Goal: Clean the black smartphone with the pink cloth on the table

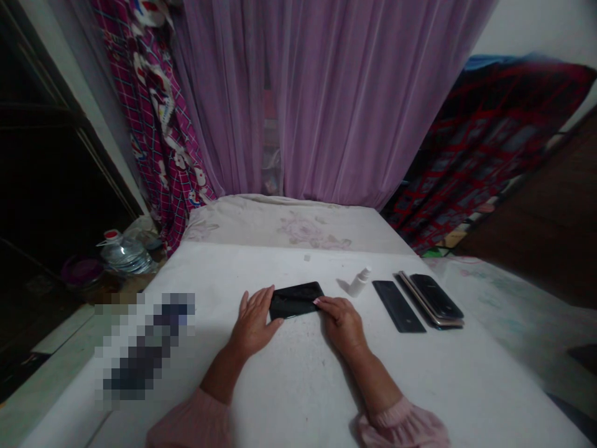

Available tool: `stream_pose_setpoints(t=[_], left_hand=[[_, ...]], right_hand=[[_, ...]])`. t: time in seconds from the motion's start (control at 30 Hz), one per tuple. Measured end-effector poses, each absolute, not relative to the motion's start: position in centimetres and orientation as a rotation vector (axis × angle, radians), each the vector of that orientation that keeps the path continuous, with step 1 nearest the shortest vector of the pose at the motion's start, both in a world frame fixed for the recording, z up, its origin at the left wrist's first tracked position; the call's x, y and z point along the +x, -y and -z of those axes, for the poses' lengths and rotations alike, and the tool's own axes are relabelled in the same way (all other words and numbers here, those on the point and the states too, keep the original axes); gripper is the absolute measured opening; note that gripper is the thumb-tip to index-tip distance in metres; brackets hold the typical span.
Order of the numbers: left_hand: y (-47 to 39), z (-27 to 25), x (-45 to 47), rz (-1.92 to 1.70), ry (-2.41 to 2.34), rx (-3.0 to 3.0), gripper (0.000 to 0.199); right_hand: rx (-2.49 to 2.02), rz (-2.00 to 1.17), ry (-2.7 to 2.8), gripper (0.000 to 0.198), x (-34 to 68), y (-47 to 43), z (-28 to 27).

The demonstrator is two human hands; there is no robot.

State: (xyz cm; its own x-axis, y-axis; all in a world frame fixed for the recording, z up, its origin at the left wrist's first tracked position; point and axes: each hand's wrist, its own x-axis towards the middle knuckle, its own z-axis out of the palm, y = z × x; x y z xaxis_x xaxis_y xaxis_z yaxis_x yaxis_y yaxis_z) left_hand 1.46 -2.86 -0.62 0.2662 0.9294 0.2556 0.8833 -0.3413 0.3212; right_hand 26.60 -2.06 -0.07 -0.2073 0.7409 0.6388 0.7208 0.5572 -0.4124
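Observation:
A black smartphone (295, 301) lies flat on the white-covered table, its glossy dark face up. My left hand (254, 320) grips its left end, fingers along the far corner and thumb at the near edge. At the phone's right end, my right hand (342, 320) has its fingers closed in a pinch against the edge. A small pale spot shows at those fingertips; whether it is a nail or a thin piece is unclear. Just beyond the right hand stands a small white spray bottle (358, 283).
To the right lie a dark flat phone or panel (398, 306) and a stack of phones (436, 298). A tiny pale square (306, 257) rests farther back. At left is a blurred-out dark item (144, 354). A water jug (125, 252) stands beyond the table's left edge; purple curtains (326, 106) hang behind.

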Motion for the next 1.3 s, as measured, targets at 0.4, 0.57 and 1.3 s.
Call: stream_pose_setpoints(t=[0.4,0.57,1.3], left_hand=[[2.8,0.8,1.4,-0.63,-1.731,2.432,0.068],[2.7,1.0,1.3,-0.647,-1.723,2.444,0.068],[2.8,0.7,1.3,-0.638,-1.692,2.408,0.07]], right_hand=[[-0.811,-0.239,2.125,0.035,21.6,3.3,-0.7],[-0.878,-0.267,2.107,0.035,24.0,2.6,-0.3],[-1.083,-0.089,2.021,0.04,25.6,1.4,0.0]])
